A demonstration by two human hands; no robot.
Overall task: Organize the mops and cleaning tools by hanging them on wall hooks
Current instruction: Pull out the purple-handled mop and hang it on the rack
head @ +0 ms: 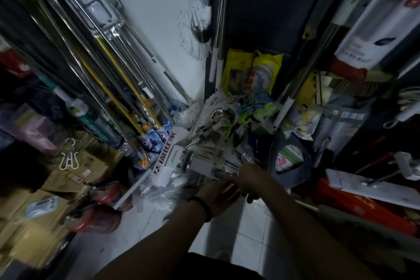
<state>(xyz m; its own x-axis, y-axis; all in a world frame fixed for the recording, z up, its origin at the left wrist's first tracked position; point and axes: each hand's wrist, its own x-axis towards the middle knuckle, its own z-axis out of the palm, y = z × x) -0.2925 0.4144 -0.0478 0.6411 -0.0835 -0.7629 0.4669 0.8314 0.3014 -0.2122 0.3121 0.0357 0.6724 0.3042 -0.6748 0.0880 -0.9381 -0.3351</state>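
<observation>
Head view: the mop handle (213,171) is gripped at its near end by the right hand (248,177), fingers curled round it. The left hand (216,195) is held tight beside it, its grip too blurred to be told. The handle's long axis is pointed away from both hands, forward-left into the floor pile (211,138), below the hung white mop (196,29).

Both forearms are bare as far as the frame edge. Just behind the left hand (219,193), a black band (202,208) circles the wrist, thick and rounded, perhaps beaded; blur hides the detail. The wrist behind the right hand (248,176) is bare. Below the arms shows black clothing (216,266).
</observation>
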